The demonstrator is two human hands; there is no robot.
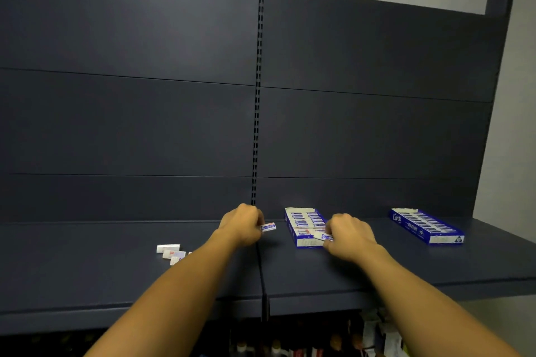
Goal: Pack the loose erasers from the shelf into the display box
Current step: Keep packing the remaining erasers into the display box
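A blue and white display box lies on the dark shelf, with rows of erasers filling its far part. My left hand pinches a white eraser with a blue and red sleeve, held just left of the box. At the box's near right corner, my right hand grips another eraser. A few loose erasers lie on the shelf to the left, partly hidden by my left forearm.
A second blue display box full of erasers lies at the right end of the shelf. The shelf's dark back panel rises behind, with a slotted upright in the middle. Goods hang below the shelf edge.
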